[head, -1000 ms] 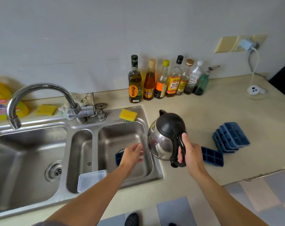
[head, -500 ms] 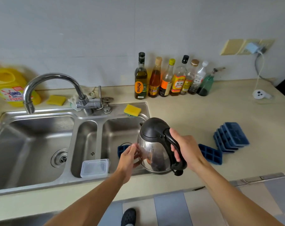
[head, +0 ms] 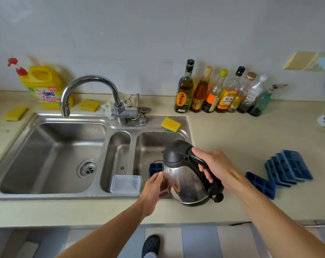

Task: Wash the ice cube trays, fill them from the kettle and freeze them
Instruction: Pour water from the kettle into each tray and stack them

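Polished s/steel kettle (head: 185, 185) body, mirror gloss; lid & handle black plastic, semi-matt. Brushed s/steel sink (head: 51, 157), satin. Chrome tap (head: 90, 78), high gloss. Blue ice trays (head: 290, 168): matt, plastic or silicone, can't tell. Clear plastic tub (head: 125, 183), smooth. Beige worktop (head: 241, 142): matt, smooth.

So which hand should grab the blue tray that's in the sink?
Left, probably. The left hand only touches the side of the kettle and is next to the tray in the sink; the right hand is gripping the kettle's handle.
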Available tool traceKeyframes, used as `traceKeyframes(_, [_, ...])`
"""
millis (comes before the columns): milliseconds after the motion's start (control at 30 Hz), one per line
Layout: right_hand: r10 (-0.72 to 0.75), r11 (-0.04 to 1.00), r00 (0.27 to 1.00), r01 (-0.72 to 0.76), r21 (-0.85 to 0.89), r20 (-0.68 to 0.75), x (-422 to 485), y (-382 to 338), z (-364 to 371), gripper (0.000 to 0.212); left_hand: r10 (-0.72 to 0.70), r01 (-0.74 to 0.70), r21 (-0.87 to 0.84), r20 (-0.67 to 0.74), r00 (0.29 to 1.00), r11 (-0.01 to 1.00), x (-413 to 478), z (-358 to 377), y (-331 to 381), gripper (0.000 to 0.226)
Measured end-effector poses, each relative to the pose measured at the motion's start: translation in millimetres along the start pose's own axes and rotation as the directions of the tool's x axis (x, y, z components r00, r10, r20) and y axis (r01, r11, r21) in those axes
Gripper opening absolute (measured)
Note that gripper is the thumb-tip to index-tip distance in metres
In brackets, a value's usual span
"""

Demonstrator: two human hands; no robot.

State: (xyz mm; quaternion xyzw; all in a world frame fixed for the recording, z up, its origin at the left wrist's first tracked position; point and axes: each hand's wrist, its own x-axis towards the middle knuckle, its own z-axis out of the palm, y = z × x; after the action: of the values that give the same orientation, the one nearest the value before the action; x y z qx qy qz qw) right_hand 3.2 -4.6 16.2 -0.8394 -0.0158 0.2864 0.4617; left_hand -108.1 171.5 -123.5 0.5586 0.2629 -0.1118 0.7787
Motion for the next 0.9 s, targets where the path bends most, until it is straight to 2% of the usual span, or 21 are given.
traceKeyframes(200, [0.055,0.998,0.999,-0.055,-0.023,0.001,9,-10,11,0.061,-0.050,0.050,-0.016,-0.006,0.999,0.999,0,-11,2,0.043])
traceKeyframes(333, [0.068,0.997,0.998,-0.068,-0.033,0.004,13,-13,15,0.062,-0.039,0.040,-0.005,0.048,0.998,0.999,2,-15,0,0.048])
traceKeyframes(567, [0.081,0.996,0.997,-0.081,-0.040,0.008,16,-18,20,0.062,-0.056,0.057,-0.010,0.070,0.996,0.998,0,-20,4,0.049])
traceKeyframes(767, [0.102,0.994,0.995,-0.101,-0.035,0.014,19,-23,23,0.061,-0.120,0.120,-0.045,-0.011,0.993,0.992,4,-21,5,0.045])
traceKeyframes(900, [0.111,0.993,0.994,-0.110,-0.030,0.014,21,-25,24,0.061,-0.118,0.118,-0.022,-0.014,0.993,0.993,4,-21,8,0.047])
